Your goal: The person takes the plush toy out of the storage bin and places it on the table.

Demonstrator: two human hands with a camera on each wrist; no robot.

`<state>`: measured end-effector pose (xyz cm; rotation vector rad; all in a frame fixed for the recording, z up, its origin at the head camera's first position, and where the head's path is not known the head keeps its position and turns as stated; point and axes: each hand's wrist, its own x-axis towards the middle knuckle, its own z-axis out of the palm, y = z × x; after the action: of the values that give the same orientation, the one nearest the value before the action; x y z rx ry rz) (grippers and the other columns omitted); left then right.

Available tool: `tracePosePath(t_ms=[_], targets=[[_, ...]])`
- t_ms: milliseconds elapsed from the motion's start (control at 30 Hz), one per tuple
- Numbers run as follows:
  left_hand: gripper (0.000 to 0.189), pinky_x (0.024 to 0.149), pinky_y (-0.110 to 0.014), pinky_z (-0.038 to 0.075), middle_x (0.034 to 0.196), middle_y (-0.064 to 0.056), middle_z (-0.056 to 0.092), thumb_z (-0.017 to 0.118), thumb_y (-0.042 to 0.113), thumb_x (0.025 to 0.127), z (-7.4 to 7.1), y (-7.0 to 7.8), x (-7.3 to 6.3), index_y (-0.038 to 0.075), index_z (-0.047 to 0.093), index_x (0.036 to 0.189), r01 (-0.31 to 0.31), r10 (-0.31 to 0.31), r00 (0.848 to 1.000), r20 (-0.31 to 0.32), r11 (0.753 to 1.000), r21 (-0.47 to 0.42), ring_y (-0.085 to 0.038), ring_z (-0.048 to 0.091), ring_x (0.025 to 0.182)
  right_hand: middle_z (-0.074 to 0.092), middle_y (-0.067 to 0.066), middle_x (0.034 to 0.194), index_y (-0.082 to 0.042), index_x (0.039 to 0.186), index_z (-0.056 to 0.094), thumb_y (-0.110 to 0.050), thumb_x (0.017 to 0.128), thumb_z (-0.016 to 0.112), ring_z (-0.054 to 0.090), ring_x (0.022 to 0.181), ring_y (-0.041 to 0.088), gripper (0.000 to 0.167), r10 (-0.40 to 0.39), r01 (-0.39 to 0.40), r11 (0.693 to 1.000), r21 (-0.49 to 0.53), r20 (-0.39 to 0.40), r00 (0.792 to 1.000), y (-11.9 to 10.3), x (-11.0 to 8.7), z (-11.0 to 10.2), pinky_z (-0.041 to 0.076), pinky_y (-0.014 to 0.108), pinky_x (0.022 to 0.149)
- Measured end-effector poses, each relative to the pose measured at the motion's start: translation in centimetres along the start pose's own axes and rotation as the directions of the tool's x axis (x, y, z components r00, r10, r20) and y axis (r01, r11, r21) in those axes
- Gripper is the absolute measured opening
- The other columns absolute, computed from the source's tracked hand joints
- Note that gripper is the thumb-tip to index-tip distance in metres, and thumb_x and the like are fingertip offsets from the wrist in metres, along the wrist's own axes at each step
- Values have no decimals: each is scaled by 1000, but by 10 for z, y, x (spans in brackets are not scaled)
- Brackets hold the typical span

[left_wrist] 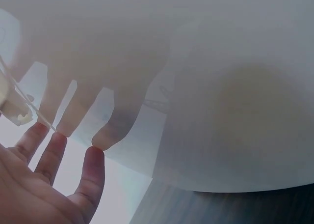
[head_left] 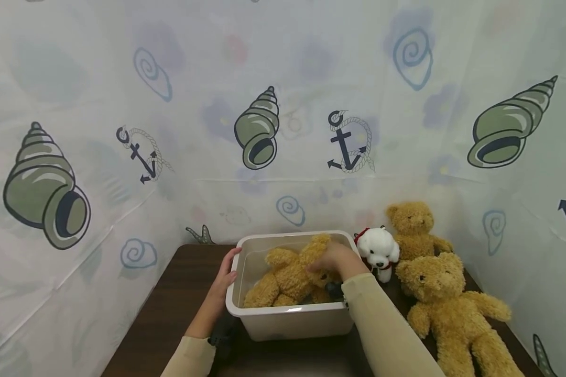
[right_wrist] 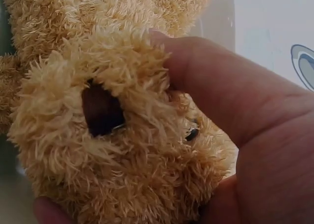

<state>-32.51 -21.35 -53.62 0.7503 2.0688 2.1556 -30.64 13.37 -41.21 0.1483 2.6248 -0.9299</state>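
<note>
Inside a white plastic bin [head_left: 292, 322], a golden-brown teddy bear [head_left: 287, 277] lies tilted on its back. My right hand [head_left: 332, 257] reaches over the right side of the bin and grips the bear by its head. In the right wrist view, thumb and fingers hold opposite sides of the bear's furry head [right_wrist: 122, 160], whose dark nose faces the camera. My left hand [head_left: 224, 277] rests at the bin's left rim. Its fairly straight fingertips [left_wrist: 93, 160] touch the glossy outer wall [left_wrist: 211, 111] in the left wrist view, where they are mirrored.
A white plush dog [head_left: 378, 246] with red trim sits just right of the bin. Two more teddy bears stand beside it, one behind [head_left: 412, 225] and one nearer [head_left: 453, 309]. The dark wooden table [head_left: 155, 309] meets patterned fabric walls [head_left: 302, 63] at the back and sides.
</note>
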Motion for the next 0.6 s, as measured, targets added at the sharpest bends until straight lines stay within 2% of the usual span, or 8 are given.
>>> tracePosePath(t_ms=[100, 167, 200, 233, 400, 500, 600], targets=[[62, 109, -32, 51, 163, -14, 32, 50, 33, 110, 1, -2, -1, 19, 27, 166, -31, 30, 999, -11, 998, -61, -22, 49, 139, 54, 29, 158, 2, 167, 37, -43, 90, 90, 66, 120, 42, 104, -25, 24, 999, 33, 13, 1000, 4, 3, 4, 56, 59, 97], [62, 109, -32, 52, 162, -14, 33, 51, 34, 110, 1, -4, -1, 19, 29, 165, -41, 39, 999, -17, 996, -77, -21, 50, 138, 43, 28, 168, 1, 170, 28, -43, 88, 92, 64, 129, 41, 113, -38, 37, 998, 52, 16, 999, 5, 4, 5, 56, 58, 102], [62, 109, -32, 52, 162, -14, 33, 52, 34, 110, 1, -4, -1, 20, 29, 165, -39, 38, 999, -19, 996, -79, -21, 50, 138, 43, 28, 169, 1, 172, 24, -43, 88, 92, 66, 124, 41, 117, -38, 37, 997, 67, 20, 999, 6, 4, 6, 57, 58, 99], [62, 109, -33, 52, 163, -14, 32, 51, 34, 110, 1, -4, -1, 20, 29, 166, -37, 36, 999, -18, 997, -73, -23, 49, 139, 42, 28, 170, 0, 173, 19, -43, 87, 93, 66, 122, 41, 121, -31, 29, 996, 87, 24, 999, 6, 5, 6, 57, 58, 98], [66, 111, -39, 48, 172, -16, 25, 45, 32, 109, 1, -3, -1, 21, 21, 170, 21, -21, 1000, -13, 1000, 12, -34, 39, 145, 31, 28, 175, -3, 175, -1, -44, 87, 93, 61, 135, 47, 135, -6, 1, 989, 146, 38, 999, 8, 5, 5, 56, 60, 101], [67, 114, -47, 46, 174, -19, 22, 42, 30, 109, 1, -2, -1, 19, 19, 171, 24, -23, 1000, -11, 999, 26, -42, 35, 148, 30, 27, 176, -6, 175, -3, -40, 87, 93, 67, 120, 44, 134, -15, 6, 981, 192, 43, 999, 7, 3, 4, 60, 54, 86], [67, 113, -45, 47, 172, -19, 23, 43, 32, 109, 1, -3, 0, 18, 19, 170, 22, -22, 1000, -7, 1000, 14, -39, 37, 148, 32, 26, 175, -8, 176, 2, -36, 87, 93, 67, 96, 36, 130, -35, 27, 973, 229, 30, 999, 6, 1, 3, 57, 46, 71]])
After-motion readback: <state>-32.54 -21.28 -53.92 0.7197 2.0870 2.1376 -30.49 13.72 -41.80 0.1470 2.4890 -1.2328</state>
